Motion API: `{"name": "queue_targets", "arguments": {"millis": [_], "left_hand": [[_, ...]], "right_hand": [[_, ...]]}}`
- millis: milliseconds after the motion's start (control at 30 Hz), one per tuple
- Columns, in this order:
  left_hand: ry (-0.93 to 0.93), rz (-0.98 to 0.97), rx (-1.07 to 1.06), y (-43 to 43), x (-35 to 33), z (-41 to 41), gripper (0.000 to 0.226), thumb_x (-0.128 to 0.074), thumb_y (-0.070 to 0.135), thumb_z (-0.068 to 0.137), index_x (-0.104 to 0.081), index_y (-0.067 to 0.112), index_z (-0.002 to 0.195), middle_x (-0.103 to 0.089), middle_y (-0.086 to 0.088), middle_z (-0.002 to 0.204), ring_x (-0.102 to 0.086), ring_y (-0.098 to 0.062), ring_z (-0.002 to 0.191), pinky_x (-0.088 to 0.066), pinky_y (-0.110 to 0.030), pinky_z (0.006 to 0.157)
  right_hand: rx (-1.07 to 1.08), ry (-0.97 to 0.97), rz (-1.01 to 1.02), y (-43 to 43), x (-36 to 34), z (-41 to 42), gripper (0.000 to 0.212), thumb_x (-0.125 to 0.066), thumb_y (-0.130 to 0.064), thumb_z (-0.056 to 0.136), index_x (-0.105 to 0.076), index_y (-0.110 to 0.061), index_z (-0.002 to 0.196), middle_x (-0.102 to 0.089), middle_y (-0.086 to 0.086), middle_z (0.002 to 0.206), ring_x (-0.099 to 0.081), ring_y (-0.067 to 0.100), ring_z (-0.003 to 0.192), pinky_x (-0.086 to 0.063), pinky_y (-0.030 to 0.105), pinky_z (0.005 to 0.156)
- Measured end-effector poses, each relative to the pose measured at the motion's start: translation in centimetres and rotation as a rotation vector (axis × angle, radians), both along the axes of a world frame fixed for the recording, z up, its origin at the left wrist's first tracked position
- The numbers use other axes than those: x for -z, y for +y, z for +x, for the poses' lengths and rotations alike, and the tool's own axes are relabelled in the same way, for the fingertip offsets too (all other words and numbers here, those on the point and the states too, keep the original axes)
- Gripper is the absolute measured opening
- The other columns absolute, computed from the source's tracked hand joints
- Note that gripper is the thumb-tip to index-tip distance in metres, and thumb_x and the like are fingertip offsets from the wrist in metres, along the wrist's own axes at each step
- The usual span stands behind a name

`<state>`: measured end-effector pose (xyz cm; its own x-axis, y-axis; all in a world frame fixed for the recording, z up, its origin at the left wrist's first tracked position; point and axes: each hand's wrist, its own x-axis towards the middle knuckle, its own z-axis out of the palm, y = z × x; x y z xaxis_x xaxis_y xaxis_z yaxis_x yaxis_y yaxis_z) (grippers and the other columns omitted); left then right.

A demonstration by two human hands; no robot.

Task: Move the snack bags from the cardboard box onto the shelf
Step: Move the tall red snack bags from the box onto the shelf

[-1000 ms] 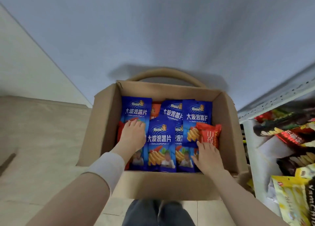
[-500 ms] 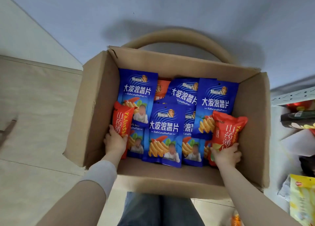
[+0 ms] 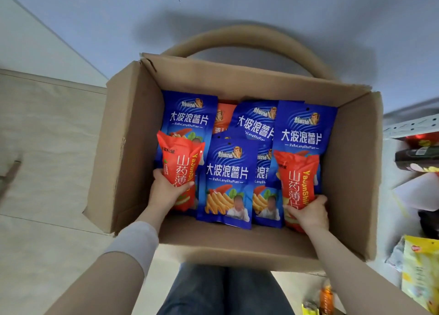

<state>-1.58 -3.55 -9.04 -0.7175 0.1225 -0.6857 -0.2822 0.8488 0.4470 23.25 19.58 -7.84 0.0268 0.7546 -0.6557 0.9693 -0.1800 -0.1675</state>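
Open brown corrugated cardboard box [image 3: 133,148], flaps up. Inside: five flat glossy blue snack bags [image 3: 225,179] visible, overlapping; one orange-red bag [image 3: 223,117] mostly hidden at the back.

Two crinkled red foil snack bags stand upright, one per hand. The left hand [image 3: 166,191] grips the left red bag [image 3: 180,162] near the left wall. The right hand [image 3: 308,211] grips the right red bag [image 3: 297,179] near the right wall.

White perforated metal shelf [image 3: 411,124] at the right edge, just beside the box.

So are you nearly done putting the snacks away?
Not nearly. The shelf on the right holds some packs, but I cannot tell whether they came from here. In hand: the left hand grips the left red bag and the right hand grips the right red bag, both over the cardboard box. Left: the blue bags, at least five, lie inside.
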Motion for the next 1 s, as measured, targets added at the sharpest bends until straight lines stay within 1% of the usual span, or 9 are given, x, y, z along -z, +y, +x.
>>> {"name": "queue_targets", "arguments": {"millis": [167,267,333,500,633,733,800,900,1000], "left_hand": [[-0.171,0.391,-0.033,2.1,-4.2,-1.2,0.091,-0.082,0.024,0.068,-0.022,0.025,0.136,-0.048,0.001,0.126,-0.051,-0.019,0.115,-0.044,-0.044,0.097],[-0.209,0.576,0.034,4.1,-8.3,-1.8,0.078,-0.074,0.032,0.073,-0.02,0.03,0.13,-0.051,0.009,0.114,-0.054,-0.007,0.103,-0.045,-0.032,0.089],[-0.257,0.671,0.094,5.4,-11.6,-1.8,0.083,-0.067,0.051,0.067,-0.018,0.033,0.132,-0.05,0.015,0.11,-0.054,-0.012,0.109,-0.043,-0.028,0.085],[-0.424,0.908,0.245,9.0,-18.9,-1.5,0.119,-0.075,0.076,0.038,-0.024,0.035,0.137,-0.058,0.007,0.121,-0.059,-0.014,0.109,-0.046,-0.039,0.093],[-0.414,1.061,0.432,13.6,-23.8,1.2,0.077,-0.078,0.058,0.054,-0.047,0.034,0.121,-0.07,0.014,0.1,-0.068,-0.008,0.09,-0.054,-0.046,0.071],[-0.353,1.111,0.556,17.8,-27.3,5.6,0.067,-0.084,0.051,0.053,-0.055,0.026,0.108,-0.073,0.011,0.098,-0.069,-0.009,0.092,-0.055,-0.022,0.071],[-0.299,1.148,0.648,20.8,-29.6,9.3,0.052,-0.08,0.042,0.06,-0.055,0.028,0.104,-0.073,0.017,0.093,-0.069,-0.002,0.088,-0.053,-0.014,0.067],[-0.243,1.219,0.772,25.7,-32.8,15.3,0.054,-0.079,0.038,0.059,-0.051,0.033,0.106,-0.071,0.019,0.094,-0.067,0.002,0.088,-0.052,-0.011,0.067],[-0.255,1.281,0.881,30.3,-35.6,21.1,0.058,-0.08,0.038,0.061,-0.048,0.039,0.109,-0.068,0.023,0.098,-0.066,0.002,0.093,-0.053,-0.012,0.068]], "right_hand": [[-0.026,0.343,-0.146,0.2,-3.9,0.2,0.084,-0.085,-0.035,0.061,-0.038,-0.019,0.129,-0.055,0.002,0.121,-0.055,0.021,0.109,-0.047,0.039,0.09],[0.064,0.52,-0.204,-0.8,-8.1,-0.2,0.076,-0.083,-0.034,0.063,-0.037,-0.029,0.124,-0.056,-0.011,0.104,-0.057,0.006,0.091,-0.05,0.022,0.074],[0.153,0.636,-0.18,-1.8,-11.0,-0.1,0.075,-0.081,-0.039,0.059,-0.037,-0.032,0.12,-0.057,-0.014,0.1,-0.057,-0.001,0.085,-0.047,0.015,0.061],[0.278,0.832,-0.128,-4.5,-17.8,2.1,0.079,-0.074,-0.048,0.051,-0.04,-0.032,0.12,-0.062,-0.007,0.11,-0.064,0.008,0.092,-0.052,0.025,0.067],[0.302,0.992,-0.059,-5.2,-22.7,5.3,0.096,-0.078,-0.051,0.053,-0.04,-0.016,0.134,-0.064,0.001,0.114,-0.066,0.013,0.099,-0.055,0.032,0.081],[0.342,1.062,0.044,-4.8,-26.0,8.7,0.124,-0.086,-0.061,0.029,-0.041,-0.011,0.132,-0.061,0.011,0.121,-0.061,0.026,0.109,-0.053,0.037,0.087],[0.346,1.075,0.093,-4.2,-28.0,11.5,0.112,-0.088,-0.055,0.035,-0.043,-0.012,0.128,-0.061,0.013,0.12,-0.063,0.026,0.105,-0.056,0.027,0.075],[0.4,1.099,0.21,-2.6,-30.2,16.8,0.068,-0.081,-0.017,0.059,-0.047,-0.022,0.118,-0.064,0.009,0.116,-0.069,0.009,0.089,-0.054,0.02,0.068],[0.424,1.103,0.319,-0.8,-31.9,22.1,0.069,-0.081,-0.018,0.054,-0.048,-0.031,0.113,-0.07,-0.008,0.101,-0.069,0.003,0.086,-0.053,0.016,0.062]]}}
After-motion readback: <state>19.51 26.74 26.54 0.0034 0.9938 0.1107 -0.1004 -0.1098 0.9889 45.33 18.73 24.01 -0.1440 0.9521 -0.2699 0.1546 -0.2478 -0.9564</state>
